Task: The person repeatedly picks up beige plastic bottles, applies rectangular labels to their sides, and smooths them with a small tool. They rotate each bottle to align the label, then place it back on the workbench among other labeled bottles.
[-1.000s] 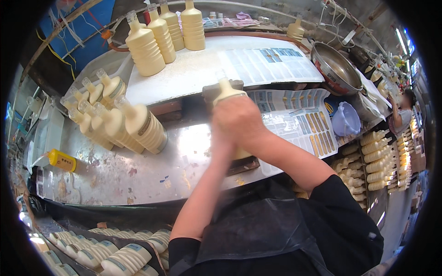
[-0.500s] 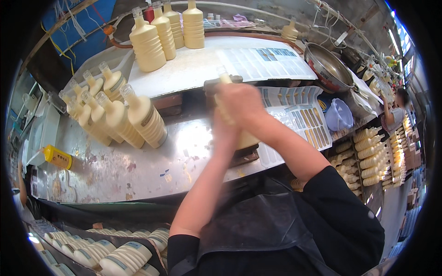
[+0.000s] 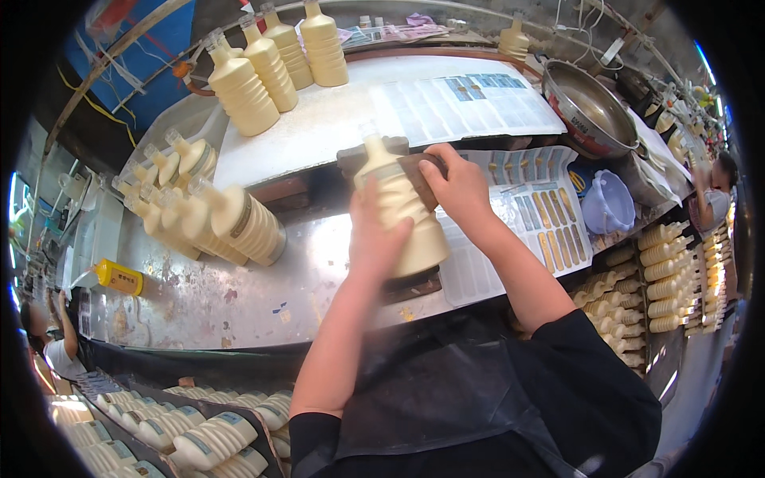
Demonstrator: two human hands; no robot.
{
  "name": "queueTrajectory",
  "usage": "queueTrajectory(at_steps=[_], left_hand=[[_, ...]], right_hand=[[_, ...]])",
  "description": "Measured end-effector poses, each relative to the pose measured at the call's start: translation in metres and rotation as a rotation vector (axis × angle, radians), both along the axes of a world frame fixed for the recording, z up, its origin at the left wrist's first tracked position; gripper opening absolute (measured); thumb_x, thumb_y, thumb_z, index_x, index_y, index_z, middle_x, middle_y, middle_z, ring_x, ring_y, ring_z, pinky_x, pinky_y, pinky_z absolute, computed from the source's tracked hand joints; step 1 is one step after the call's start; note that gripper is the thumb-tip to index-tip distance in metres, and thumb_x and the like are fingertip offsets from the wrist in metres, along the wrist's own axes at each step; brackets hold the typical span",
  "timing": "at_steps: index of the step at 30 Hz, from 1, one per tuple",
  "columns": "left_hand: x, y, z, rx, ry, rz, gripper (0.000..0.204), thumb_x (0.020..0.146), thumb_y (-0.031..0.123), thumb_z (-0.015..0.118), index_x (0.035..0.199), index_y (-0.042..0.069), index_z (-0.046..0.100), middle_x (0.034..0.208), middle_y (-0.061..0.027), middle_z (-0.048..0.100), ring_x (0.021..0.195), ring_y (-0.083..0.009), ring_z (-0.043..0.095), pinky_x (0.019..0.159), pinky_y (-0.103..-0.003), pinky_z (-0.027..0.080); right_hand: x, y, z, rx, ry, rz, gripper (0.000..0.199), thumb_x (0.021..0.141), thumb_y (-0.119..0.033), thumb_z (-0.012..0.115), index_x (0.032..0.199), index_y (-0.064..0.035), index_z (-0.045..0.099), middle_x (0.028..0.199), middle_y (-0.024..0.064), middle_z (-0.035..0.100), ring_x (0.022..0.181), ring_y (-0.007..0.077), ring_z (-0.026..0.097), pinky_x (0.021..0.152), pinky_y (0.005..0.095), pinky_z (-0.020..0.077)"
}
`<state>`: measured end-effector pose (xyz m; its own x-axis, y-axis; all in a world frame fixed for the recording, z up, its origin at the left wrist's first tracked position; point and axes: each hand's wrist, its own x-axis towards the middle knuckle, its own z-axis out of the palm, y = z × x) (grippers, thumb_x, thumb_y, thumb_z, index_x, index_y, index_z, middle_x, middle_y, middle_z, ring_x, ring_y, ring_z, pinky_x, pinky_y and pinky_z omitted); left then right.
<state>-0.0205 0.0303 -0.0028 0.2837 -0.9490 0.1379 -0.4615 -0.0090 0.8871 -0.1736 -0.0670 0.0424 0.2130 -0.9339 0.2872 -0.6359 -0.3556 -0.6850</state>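
Right fingers closed on brown block

Bright light falls across the tabletop, with a white glare patch just left of the left hand. Beyond both hands, the white board looks pale and nearly washed out, while dark shadow lies under its near edge. Motion blur smears the left hand; the right hand is clearer. Far to the right hand's upper right, a light tube shines blue-white. Fisheye distortion bends the rail beyond the hands, and black vignetting closes the corners.
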Motion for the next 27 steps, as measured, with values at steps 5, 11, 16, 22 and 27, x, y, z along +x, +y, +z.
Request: queueTrajectory(at_steps=[5,11,16,22,27], left_hand=[[-0.001,-0.001,0.002,0.008,0.122,-0.017,0.098,0.083,0.016,0.067,0.167,0.015,0.016,0.155,-0.0217,0.033,0.138,-0.0329,0.045,0.115,-0.042,0.04],[-0.004,0.003,-0.002,0.016,0.304,0.017,0.104,0.081,0.012,0.066,0.167,0.011,0.006,0.154,-0.0219,0.038,0.135,-0.0311,0.05,0.112,-0.04,0.043],[-0.005,0.004,-0.001,0.024,0.336,0.039,0.108,0.078,0.008,0.069,0.166,0.01,0.006,0.153,-0.0245,0.04,0.134,-0.0329,0.051,0.11,-0.041,0.046],[-0.01,0.007,0.006,0.054,0.557,0.039,0.1,0.083,0.011,0.067,0.165,0.001,0.008,0.154,-0.0207,0.04,0.134,-0.028,0.05,0.113,-0.038,0.041],[-0.009,0.008,0.016,0.089,0.436,0.107,0.102,0.079,0.006,0.073,0.164,0.006,0.016,0.144,-0.0202,0.052,0.126,-0.0291,0.058,0.107,-0.041,0.049]], right_hand=[[-0.012,-0.013,-0.026,0.055,-0.148,0.001,0.031,0.096,-0.029,0.068,0.117,-0.0066,0.069,0.089,0.0172,0.074,0.08,0.0288,0.073,0.073,0.0369,0.0543],[-0.017,-0.02,-0.022,0.015,-0.212,0.014,0.027,0.096,-0.024,0.069,0.117,-0.0058,0.068,0.084,0.0142,0.074,0.073,0.0231,0.07,0.068,0.0349,0.0528],[-0.011,-0.009,-0.008,0.065,-0.33,0.069,0.025,0.096,-0.02,0.07,0.115,-0.0048,0.066,0.074,0.0099,0.07,0.063,0.0159,0.061,0.059,0.0326,0.0464],[-0.008,-0.013,-0.004,-0.025,-0.448,0.135,0.026,0.092,-0.01,0.074,0.117,-0.0042,0.07,0.092,0.007,0.076,0.078,0.0069,0.067,0.07,0.0257,0.0537],[-0.021,-0.042,-0.019,-0.204,-0.308,0.072,0.021,0.093,-0.013,0.069,0.111,-0.004,0.073,0.093,0.0079,0.075,0.08,0.0144,0.068,0.075,0.0312,0.0539]])
